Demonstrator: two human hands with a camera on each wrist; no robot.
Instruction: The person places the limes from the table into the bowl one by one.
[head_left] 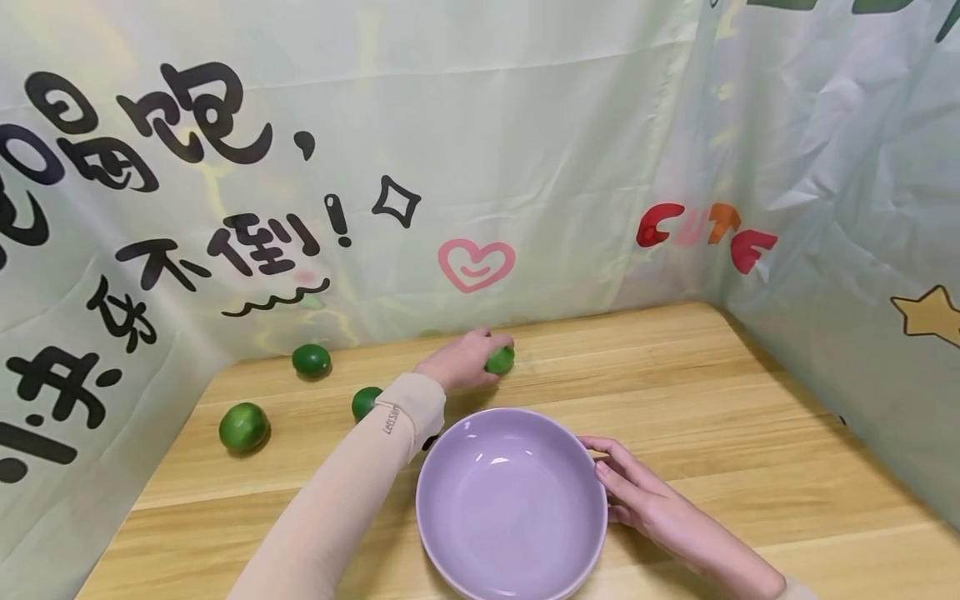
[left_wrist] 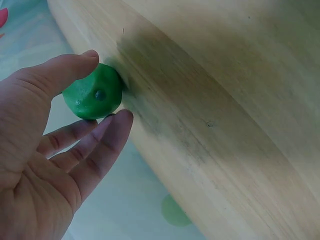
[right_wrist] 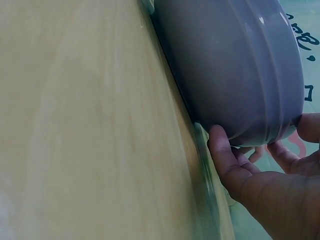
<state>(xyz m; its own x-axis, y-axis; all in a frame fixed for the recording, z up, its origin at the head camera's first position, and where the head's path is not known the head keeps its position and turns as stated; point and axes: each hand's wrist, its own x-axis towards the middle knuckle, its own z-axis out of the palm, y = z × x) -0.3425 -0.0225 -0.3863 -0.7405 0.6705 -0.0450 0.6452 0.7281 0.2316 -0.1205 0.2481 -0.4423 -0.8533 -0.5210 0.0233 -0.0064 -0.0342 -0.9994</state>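
Observation:
At the back of the table my left hand [head_left: 467, 360] holds a green lime [head_left: 500, 360] between thumb and fingers. The left wrist view shows the thumb across the top of this lime [left_wrist: 95, 102] and the fingertips along its lower side. My right hand [head_left: 648, 500] holds the right side of a wide lilac bowl [head_left: 513, 508], fingers curved along its outer wall and thumb at the rim. Seen from the right wrist, the bowl's wall [right_wrist: 230, 70] stands upright on the table. Inside, the bowl holds nothing.
Left of the bowl lie three more limes: one far back [head_left: 311, 361], one near the left edge [head_left: 244, 427], and one [head_left: 367, 402] partly hidden by the left sleeve [head_left: 337, 492]. A printed cloth [head_left: 555, 167] rises behind the wooden table [head_left: 720, 400] and along its sides.

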